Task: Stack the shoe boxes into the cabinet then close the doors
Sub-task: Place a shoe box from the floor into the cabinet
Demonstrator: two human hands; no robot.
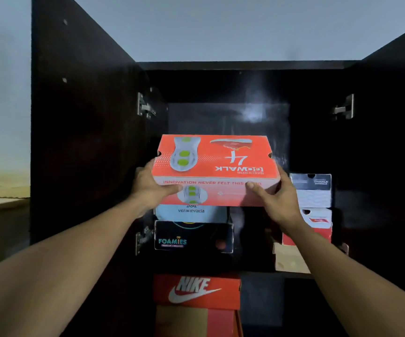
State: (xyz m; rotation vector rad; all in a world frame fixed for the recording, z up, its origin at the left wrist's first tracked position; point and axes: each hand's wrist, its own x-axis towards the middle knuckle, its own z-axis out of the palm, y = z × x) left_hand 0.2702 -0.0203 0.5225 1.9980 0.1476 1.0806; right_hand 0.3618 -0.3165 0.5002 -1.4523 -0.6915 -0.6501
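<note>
- While we face the open dark wooden cabinet (pixel 245 65), our left hand (pixel 151 188) grips the 9 o'clock end of the orange cardboard shoe box (pixel 216 161).
- Its long axis runs 9 to 3 o'clock, just above the white-lidded box (pixel 191 212) on the left stack.
- Our right hand (pixel 275 200) grips the 3 o'clock end; both hands are equally near, so we judge a push toward 12.

We see only a strip of the white box (pixel 191 212) because the orange box (pixel 214 166) covers the rest. The right arm (pixel 342 276) hides part of the tan box (pixel 290 260), and the bottom box (pixel 196 322) under the Nike box (pixel 196 290) runs off the lower edge.
</note>
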